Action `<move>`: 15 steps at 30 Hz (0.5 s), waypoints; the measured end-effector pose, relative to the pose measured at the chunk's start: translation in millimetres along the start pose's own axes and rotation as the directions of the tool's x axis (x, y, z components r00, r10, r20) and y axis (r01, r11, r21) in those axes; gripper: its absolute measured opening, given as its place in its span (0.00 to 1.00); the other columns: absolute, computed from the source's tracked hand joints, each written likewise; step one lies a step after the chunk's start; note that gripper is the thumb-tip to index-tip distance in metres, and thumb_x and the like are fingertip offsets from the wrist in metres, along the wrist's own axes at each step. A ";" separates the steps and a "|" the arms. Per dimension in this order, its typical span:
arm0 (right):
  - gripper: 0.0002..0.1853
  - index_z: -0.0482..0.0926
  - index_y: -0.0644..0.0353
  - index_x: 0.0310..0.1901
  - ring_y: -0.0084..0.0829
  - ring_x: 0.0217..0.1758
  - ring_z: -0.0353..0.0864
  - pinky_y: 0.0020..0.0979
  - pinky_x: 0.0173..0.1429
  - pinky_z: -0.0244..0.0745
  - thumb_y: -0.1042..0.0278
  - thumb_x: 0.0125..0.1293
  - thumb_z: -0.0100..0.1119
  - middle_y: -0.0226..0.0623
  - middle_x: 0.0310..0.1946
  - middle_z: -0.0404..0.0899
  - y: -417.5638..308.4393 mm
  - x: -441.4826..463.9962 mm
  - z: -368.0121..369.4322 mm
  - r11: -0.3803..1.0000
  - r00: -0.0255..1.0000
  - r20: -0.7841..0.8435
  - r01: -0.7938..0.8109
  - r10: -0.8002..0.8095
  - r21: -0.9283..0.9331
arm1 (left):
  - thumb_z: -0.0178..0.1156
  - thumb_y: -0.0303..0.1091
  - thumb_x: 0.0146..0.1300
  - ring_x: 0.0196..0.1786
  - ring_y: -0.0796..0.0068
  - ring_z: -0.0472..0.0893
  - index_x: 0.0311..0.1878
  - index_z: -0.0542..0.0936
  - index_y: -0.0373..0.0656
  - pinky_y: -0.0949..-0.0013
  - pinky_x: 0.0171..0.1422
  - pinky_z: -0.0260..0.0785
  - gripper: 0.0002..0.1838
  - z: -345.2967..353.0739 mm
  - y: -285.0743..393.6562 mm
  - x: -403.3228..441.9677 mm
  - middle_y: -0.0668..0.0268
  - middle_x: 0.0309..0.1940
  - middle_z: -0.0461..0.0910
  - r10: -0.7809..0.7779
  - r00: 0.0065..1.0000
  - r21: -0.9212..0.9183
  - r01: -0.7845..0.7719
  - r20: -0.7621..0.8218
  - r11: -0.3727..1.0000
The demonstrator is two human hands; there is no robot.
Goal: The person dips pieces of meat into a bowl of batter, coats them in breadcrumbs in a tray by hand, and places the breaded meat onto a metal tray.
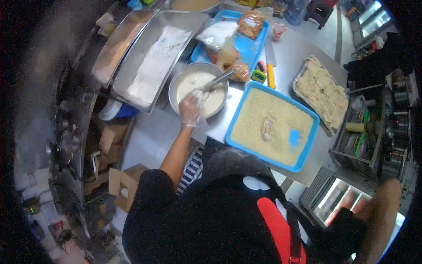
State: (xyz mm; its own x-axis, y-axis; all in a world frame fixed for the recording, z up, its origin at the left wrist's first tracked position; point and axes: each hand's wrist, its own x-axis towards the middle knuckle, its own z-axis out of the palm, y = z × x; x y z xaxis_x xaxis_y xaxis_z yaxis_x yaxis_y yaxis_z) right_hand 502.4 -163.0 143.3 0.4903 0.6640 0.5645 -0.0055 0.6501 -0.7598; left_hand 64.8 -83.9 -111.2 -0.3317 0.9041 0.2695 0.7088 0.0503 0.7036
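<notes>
My left hand point(190, 111), in a clear plastic glove, is over the near left part of a metal bowl point(172, 90) of pale batter. Its fingers are closed around something I cannot make out, whitish with batter. A metal whisk point(218, 79) leans in the bowl, its handle over the far right rim. To the right, a blue tray point(271, 93) holds pale crumbs point(252, 114) with one coated piece point(267, 128) lying in the middle. My right forearm point(381, 215) is blurred at the lower right; the hand itself cannot be made out.
Two long metal pans point(118, 90) of flour and orange powder stand at the left. Behind the bowl, a blue tray point(263, 44) carries bagged food. A knife point(271, 66) lies right of it. A tray of coated pieces point(323, 90) sits at the right, and an open cardboard box point(125, 189) below left.
</notes>
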 end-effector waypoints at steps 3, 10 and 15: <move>0.15 0.74 0.61 0.47 0.30 0.46 0.76 0.32 0.51 0.70 0.61 0.64 0.48 0.43 0.42 0.77 -5.2 1.6 1.0 1.000 1.000 -0.002 0.021 -0.021 -0.002 | 0.57 0.35 0.49 0.27 0.51 0.75 0.30 0.77 0.37 0.59 0.33 0.66 0.10 6.7 3.4 2.0 0.52 0.24 0.76 -0.087 0.996 -0.031 0.087 -0.003 0.996; 0.16 0.74 0.61 0.47 0.30 0.46 0.76 0.33 0.51 0.70 0.60 0.65 0.48 0.42 0.42 0.76 -17.0 -2.1 7.3 0.997 0.997 -0.027 0.072 -0.071 0.017 | 0.57 0.34 0.48 0.27 0.52 0.75 0.28 0.76 0.38 0.59 0.32 0.66 0.09 3.5 -5.0 3.1 0.52 0.22 0.74 0.101 0.995 -0.021 -0.101 -0.014 0.995; 0.16 0.74 0.62 0.47 0.30 0.45 0.76 0.33 0.51 0.70 0.59 0.65 0.47 0.42 0.42 0.76 -30.7 -2.5 11.1 0.993 0.992 -0.038 0.117 -0.116 0.010 | 0.59 0.34 0.47 0.28 0.56 0.76 0.30 0.76 0.38 0.61 0.34 0.67 0.10 5.7 7.2 0.1 0.56 0.23 0.76 -0.114 0.993 -0.482 0.114 0.029 0.869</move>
State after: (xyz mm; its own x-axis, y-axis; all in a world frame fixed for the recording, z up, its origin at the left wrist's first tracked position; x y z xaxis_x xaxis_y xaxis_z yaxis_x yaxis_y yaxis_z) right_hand 491.7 -180.5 168.8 0.5201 0.5694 0.6366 0.0434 0.7268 -0.6855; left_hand 73.4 -81.1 -109.9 -0.3919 0.9045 0.1681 0.2775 -0.0580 0.9590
